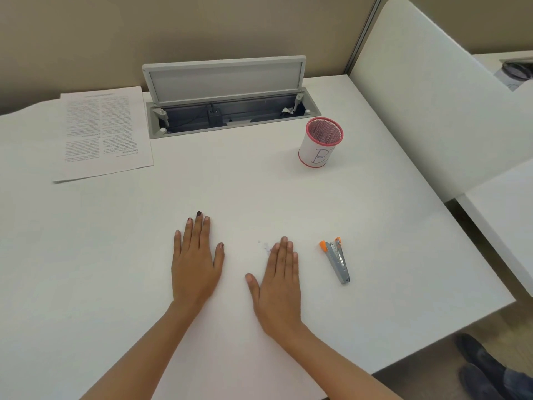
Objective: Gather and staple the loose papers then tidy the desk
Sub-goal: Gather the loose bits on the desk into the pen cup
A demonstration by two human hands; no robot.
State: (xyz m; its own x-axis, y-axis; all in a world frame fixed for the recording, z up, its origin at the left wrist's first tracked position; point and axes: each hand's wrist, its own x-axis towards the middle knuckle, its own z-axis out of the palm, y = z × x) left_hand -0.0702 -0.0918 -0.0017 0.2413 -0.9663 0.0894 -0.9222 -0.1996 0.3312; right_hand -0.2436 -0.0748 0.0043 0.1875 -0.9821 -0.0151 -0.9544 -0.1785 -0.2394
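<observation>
The printed white paper sheets [105,131] lie in a stack at the far left of the white surface [259,183], text facing away from the person, with a lower sheet's edge peeking out at the near left corner, so they look gathered; whether a staple is in cannot be told. The small grey metal stapler with orange tip [337,258] lies flat just to the right of the right hand [278,281], probably kept within easy reach. Further back stands the white-wrapped pink mesh pen cup [320,143], a likely home for the stapler when tidying. Behind it the grey cable hatch [227,93] in the surface stands with its lid raised. Both hands, the left hand [196,264] included, rest palm-down and flat, fingers extended, holding nothing, a neutral resting pose.
</observation>
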